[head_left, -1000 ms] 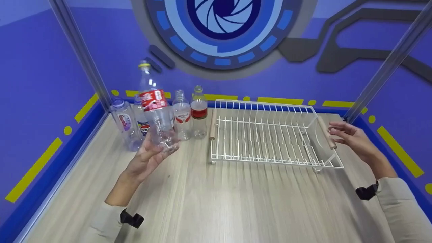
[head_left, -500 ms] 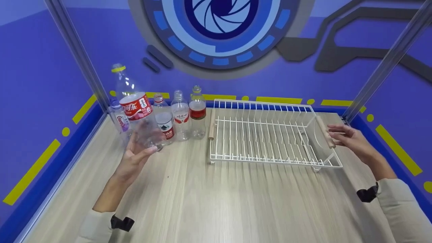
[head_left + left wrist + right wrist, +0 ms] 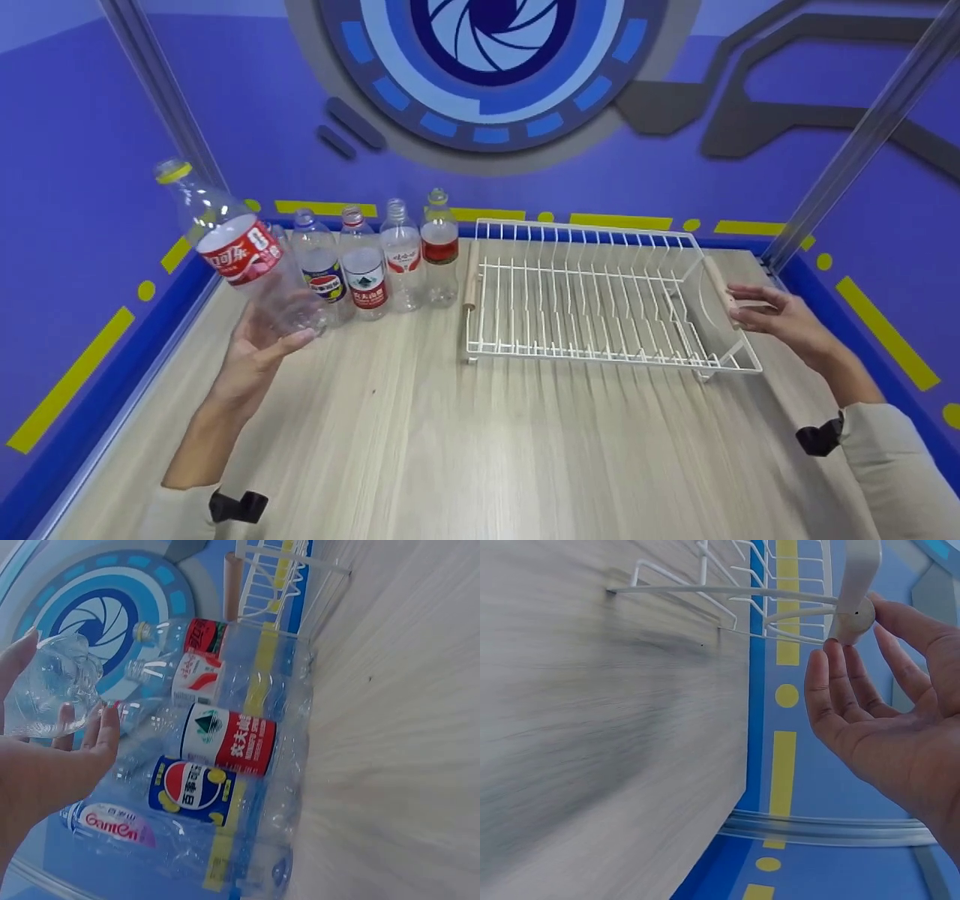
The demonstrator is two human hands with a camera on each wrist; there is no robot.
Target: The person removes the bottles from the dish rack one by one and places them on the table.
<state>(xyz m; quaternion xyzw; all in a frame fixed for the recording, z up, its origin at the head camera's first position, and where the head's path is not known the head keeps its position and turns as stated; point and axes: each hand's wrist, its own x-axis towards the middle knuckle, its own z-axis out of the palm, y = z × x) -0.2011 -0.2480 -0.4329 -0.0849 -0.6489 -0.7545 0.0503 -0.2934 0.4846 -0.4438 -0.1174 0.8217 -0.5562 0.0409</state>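
My left hand grips the lower part of a large clear plastic bottle with a red label and a yellow neck ring. It is held up off the table, leaning left. In the left wrist view only the bottle's base shows, above the fingers. Behind it stand several other plastic bottles in a row, among them a blue-labelled one and a red-and-white one. At the right, my right hand pinches the wooden handle of a white wire dish rack between thumb and fingertips.
A bottle with a pink-and-white label ends the row on the left, mostly hidden in the head view. A bottle with a dark red label stands beside the rack's left handle. Blue panels enclose the wooden table.
My left hand has carried the large bottle leftward, and it now leans further left. More of the row behind has come into sight. The right hand has shifted slightly at the rack's handle.
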